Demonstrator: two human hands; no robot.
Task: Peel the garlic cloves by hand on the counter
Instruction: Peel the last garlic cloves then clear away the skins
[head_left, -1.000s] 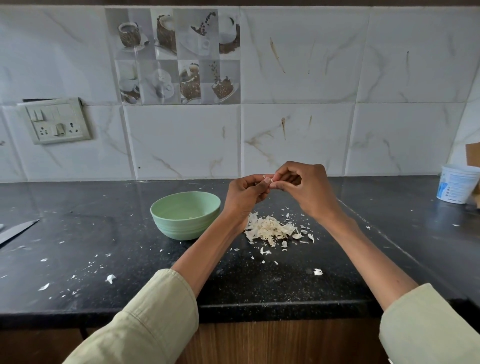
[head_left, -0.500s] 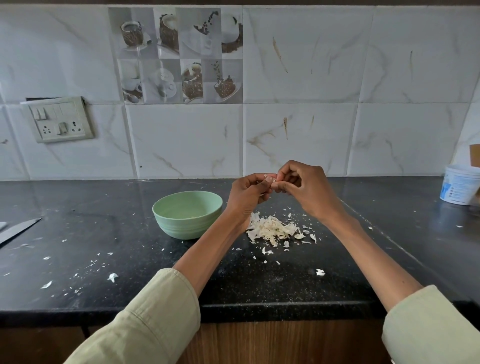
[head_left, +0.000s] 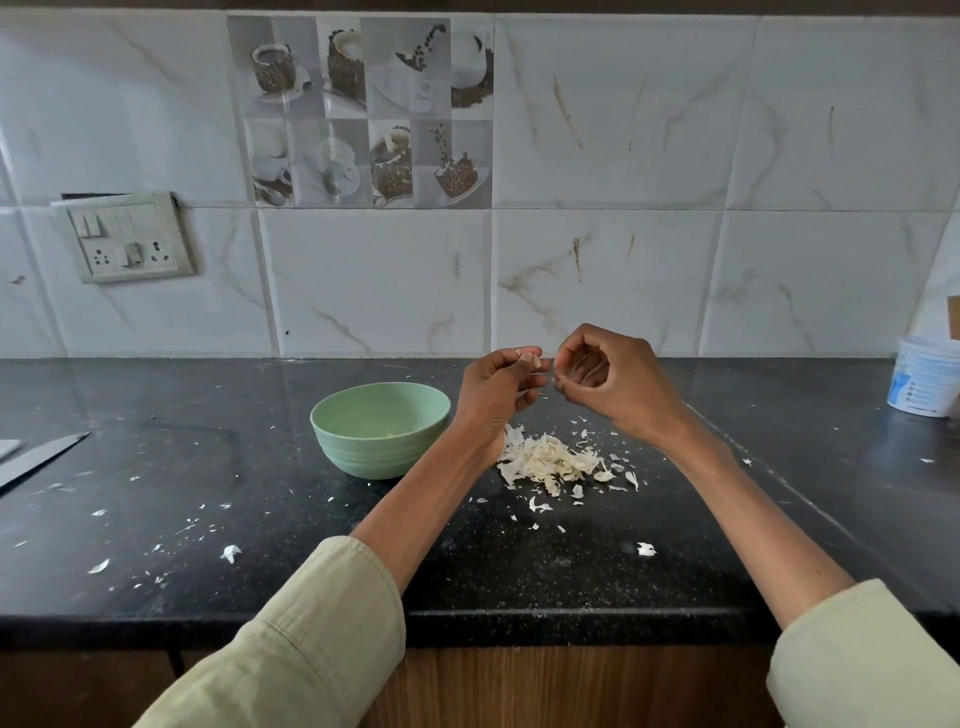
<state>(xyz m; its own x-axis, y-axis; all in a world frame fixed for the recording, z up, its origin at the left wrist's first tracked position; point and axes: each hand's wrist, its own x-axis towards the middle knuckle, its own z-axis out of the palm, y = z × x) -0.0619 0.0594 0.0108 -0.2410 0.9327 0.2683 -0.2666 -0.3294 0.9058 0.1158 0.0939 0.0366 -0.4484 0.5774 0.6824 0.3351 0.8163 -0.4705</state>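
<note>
Since the earlier frame the two hands have drawn apart — a small gap now separates their fingertips. The left hand (head_left: 501, 387) pinches a small pale garlic clove (head_left: 530, 358) between thumb and curled fingers, held above the black speckled stone counter (head_left: 208, 467). The right hand (head_left: 610, 382) is curled, fingertips pinched together; what it holds, if anything, cannot be determined. Both hands hover just right of the pale green round plastic bowl (head_left: 379, 431). A heap of whitish papery garlic skins (head_left: 545, 460) lies on the counter right of the bowl — below the hands.
</note>
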